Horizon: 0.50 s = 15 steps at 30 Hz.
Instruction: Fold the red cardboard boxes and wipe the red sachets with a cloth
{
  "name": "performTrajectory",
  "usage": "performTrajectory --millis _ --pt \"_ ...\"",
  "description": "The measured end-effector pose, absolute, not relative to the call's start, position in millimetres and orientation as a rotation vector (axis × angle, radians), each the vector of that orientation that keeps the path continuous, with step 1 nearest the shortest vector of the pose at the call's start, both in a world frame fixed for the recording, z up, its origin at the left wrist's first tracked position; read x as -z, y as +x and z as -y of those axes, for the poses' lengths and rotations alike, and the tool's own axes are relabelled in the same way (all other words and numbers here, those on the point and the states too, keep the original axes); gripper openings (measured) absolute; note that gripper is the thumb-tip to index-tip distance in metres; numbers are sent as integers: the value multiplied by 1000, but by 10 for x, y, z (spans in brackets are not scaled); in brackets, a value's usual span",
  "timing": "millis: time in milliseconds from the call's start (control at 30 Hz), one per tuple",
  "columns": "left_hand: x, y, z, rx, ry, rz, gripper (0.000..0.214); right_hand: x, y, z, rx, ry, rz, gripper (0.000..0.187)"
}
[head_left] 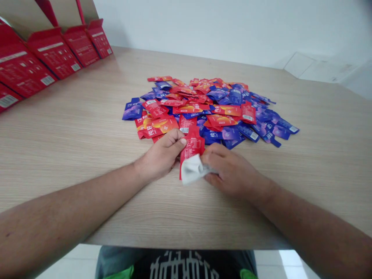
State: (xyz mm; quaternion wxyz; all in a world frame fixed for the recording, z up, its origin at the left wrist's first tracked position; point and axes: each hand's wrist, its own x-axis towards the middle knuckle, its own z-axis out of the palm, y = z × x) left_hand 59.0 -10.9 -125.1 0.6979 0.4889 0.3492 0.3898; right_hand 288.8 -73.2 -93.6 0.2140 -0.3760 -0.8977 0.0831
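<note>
My left hand (164,155) pinches the left edge of a red sachet (193,146) with small white print, thumb on top. Bunched in my right hand (232,168) is a white cloth or tissue (190,169), which lies over the lower part of that sachet. Whether my right fingers also touch the sachet I cannot tell. Just beyond both hands spreads a heap of sachets, red-orange ones (162,126) and blue-purple ones (232,133), lying overlapped and at many angles.
Several red cartons (55,48) with raised flaps stand in a row at the back left of the wooden table (95,128). A white wall (203,31) rises behind it. The table's front edge runs close to my body.
</note>
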Motion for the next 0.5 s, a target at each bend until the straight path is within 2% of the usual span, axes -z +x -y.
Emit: performTrajectory --millis 100,233,400,500 --pt "1248 594 115 -887 1086 -751 32 945 2900 719 -272 -955 2582 17" --pt "1248 596 116 -866 1071 -791 31 950 2932 692 -161 -1142 2339 14" --pt "1249 587 114 -874 1135 -784 32 953 2901 721 -235 -1020 2590 15" --pt "1238 592 117 -849 1103 -828 31 969 2925 699 -140 -1176 2390 18"
